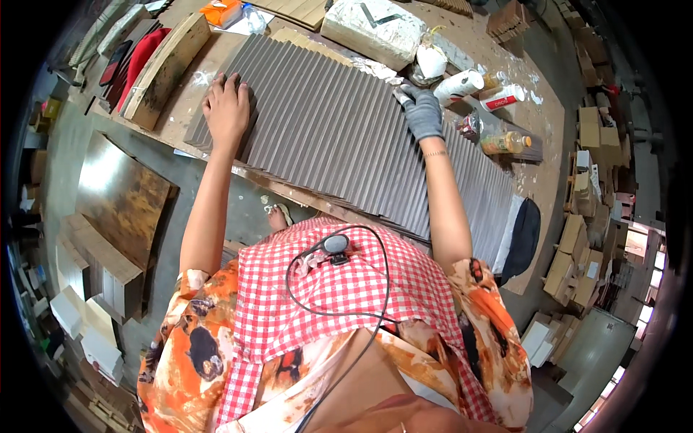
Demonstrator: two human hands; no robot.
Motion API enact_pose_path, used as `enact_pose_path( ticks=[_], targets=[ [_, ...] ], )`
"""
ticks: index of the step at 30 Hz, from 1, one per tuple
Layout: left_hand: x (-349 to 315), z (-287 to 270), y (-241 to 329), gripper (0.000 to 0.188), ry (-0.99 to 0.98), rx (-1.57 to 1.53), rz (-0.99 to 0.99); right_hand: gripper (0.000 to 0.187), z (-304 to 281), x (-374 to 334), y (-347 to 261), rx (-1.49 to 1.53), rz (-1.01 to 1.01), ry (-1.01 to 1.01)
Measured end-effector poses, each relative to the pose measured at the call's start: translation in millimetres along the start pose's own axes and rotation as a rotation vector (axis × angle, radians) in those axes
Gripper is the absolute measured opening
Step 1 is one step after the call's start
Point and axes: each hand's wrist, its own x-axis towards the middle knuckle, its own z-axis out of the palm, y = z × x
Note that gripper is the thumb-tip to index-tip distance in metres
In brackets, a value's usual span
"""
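Observation:
A long row of thin grey-brown strips (325, 123), packed side by side with ridged tops, lies across the workbench in front of me. My left hand (227, 112) is bare and rests on the strips near their left end, fingers slightly spread. My right hand (421, 115) wears a grey glove and is at the far edge of the strips, right of the middle. Its fingers are drawn together, with whitish stuff at the tips. Whether they pinch something is too small to make out.
Beyond the strips stands a white-smeared block (374, 30). Cups (459, 87) and a bottle (505, 143) crowd the right side. A curved wooden piece (167, 71) stands at the left. A dark pad (521, 238) lies at the bench's right end. Boxes are stacked on the floor.

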Motion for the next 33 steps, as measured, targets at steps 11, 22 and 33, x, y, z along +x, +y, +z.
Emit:
enact_pose_path(
  ticks=[11, 22, 33],
  targets=[
    [-3, 11, -9, 0.047, 0.035, 0.015, 0.024, 0.031, -34, -212, -91, -0.122, 0.076, -0.275],
    [3, 22, -10, 0.052, 0.010, 0.001, 0.017, 0.024, -30, -217, -101, -0.192, 0.157, -0.133],
    [1, 22, -6, 0.056, -0.043, -0.044, 0.013, 0.021, -37, -224, -128, 0.169, 0.113, -0.059]
  ],
)
